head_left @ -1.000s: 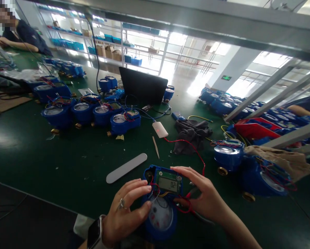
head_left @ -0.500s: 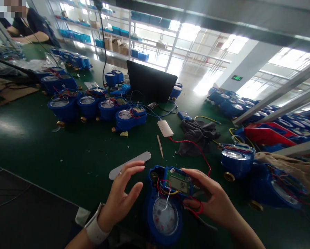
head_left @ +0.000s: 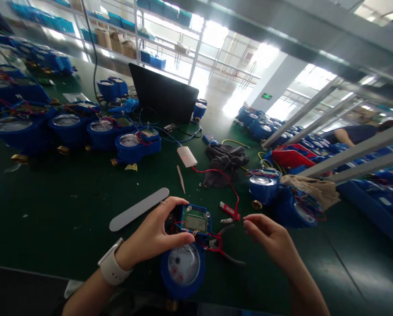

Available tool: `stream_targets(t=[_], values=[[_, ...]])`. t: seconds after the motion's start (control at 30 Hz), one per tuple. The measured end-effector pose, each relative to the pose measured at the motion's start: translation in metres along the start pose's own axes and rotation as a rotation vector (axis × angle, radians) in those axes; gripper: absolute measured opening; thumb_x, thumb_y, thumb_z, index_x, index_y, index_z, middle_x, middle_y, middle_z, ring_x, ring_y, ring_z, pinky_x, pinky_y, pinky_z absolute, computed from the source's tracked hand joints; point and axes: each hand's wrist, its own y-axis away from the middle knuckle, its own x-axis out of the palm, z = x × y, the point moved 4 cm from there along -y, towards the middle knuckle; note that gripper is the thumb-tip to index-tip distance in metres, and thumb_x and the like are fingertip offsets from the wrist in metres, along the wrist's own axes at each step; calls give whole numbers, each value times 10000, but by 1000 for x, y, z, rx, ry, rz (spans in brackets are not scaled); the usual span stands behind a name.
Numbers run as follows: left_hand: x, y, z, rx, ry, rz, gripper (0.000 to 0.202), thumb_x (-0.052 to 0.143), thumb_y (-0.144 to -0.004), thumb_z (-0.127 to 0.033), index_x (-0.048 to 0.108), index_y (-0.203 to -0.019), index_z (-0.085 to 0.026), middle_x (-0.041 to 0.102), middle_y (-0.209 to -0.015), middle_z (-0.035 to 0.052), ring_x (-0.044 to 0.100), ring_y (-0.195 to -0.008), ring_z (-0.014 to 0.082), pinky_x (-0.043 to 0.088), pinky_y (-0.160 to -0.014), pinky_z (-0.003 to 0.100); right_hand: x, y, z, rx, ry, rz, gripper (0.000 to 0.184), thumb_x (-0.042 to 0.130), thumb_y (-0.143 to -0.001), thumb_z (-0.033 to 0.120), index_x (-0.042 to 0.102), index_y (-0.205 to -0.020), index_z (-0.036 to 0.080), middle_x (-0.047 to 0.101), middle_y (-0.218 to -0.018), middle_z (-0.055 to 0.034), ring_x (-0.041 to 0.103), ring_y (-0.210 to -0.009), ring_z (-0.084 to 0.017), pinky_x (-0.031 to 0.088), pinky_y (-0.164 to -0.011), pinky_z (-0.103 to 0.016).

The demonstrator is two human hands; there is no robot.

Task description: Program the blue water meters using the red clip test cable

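A blue water meter [head_left: 183, 265] with a round clear dial lies in front of me. Its circuit board with a small display [head_left: 196, 223] sits above the dial, loose wires around it. My left hand [head_left: 157, 232] grips this display board, thumb on the near side and fingers on the far side. My right hand [head_left: 269, 235] hovers right of the meter, fingers loosely curled with a small gap, nothing visible in them. Closest to its fingertips is a red labelled piece [head_left: 230, 210] at the end of a red cable. Pliers with red and dark handles [head_left: 231, 258] lie against the meter's right side.
A grey flat strip [head_left: 139, 210], a thin wooden stick [head_left: 181, 179] and a white box [head_left: 187, 156] lie beyond my hands. A dark cloth [head_left: 224, 162] is behind. More blue meters [head_left: 264, 186] stand right and left. A black screen [head_left: 163, 94] stands at the back.
My left hand has moved onto the display board and closed on it. My right hand has let go of the board and moved right. The red labelled piece and pliers now show. The view has turned right.
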Motion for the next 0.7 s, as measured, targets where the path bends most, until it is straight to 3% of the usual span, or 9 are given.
stream_targets(t=[0.1,0.23,0.37,0.47,0.7], values=[[3,1,5,-51,12,5,568,777,-759,-407,525,-1239,-236,655,-1107,72,672,-967,267,587,-814,377,9,18,-18,68,56,79,254,687,-825,459,722,-785,211,703,-628,-5,660,-536,-181,545,-478,-274],[8,3,9,38,-26,-25,597,745,-738,-237,530,-1292,-290,600,-1257,63,607,-1161,284,531,-981,416,19,28,-33,115,116,21,257,628,-871,456,712,-890,214,719,-670,-6,676,-543,-184,562,-498,-288],[12,9,19,39,-64,-112,589,754,-747,-274,550,-1299,-299,563,-1328,70,570,-1236,299,502,-1034,441,13,10,-35,91,222,-136,321,547,-907,470,692,-1005,201,731,-813,-68,707,-689,-250,569,-605,-375],[12,15,23,53,-70,-179,573,749,-745,-299,568,-1289,-278,568,-1333,87,569,-1237,319,503,-1035,462,8,-9,-28,43,288,-196,322,532,-895,460,710,-970,203,720,-931,-104,696,-802,-289,544,-698,-425],[10,13,10,4,-39,-182,544,751,-697,-237,607,-1221,-239,620,-1255,103,608,-1190,319,534,-994,467,27,-31,-27,-19,227,-78,178,690,-760,402,767,-831,258,718,-735,-28,669,-605,-232,509,-562,-345]])
